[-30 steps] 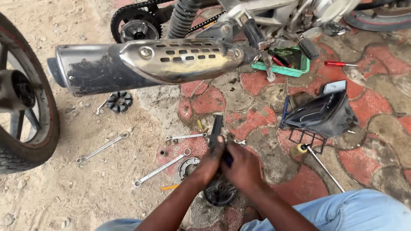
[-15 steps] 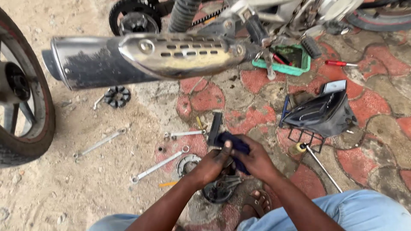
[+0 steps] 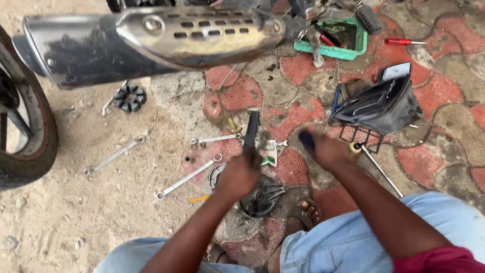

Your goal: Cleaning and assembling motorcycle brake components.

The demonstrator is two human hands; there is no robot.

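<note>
Exhaust (image 3: 151, 43): long chromed steel tube with slotted heat shield, across the top; landmark. Wheel (image 3: 22, 126), rubber tyre, below its left end. Black plastic cover (image 3: 384, 106) lies below its right end; green tray (image 3: 336, 50) just under the right tip. Round dark metal hub part (image 3: 262, 197) sits well below the exhaust middle, on red paving. Likely heavy, rigid, greasy; best gripped by its rim. Left hand (image 3: 240, 174) clenched over its top, apparently around a black bar (image 3: 251, 129). Right hand (image 3: 328, 149), blurred, closed on a small dark blue object (image 3: 306, 139). Thin steel spanners (image 3: 187, 178) left of hub.
</note>
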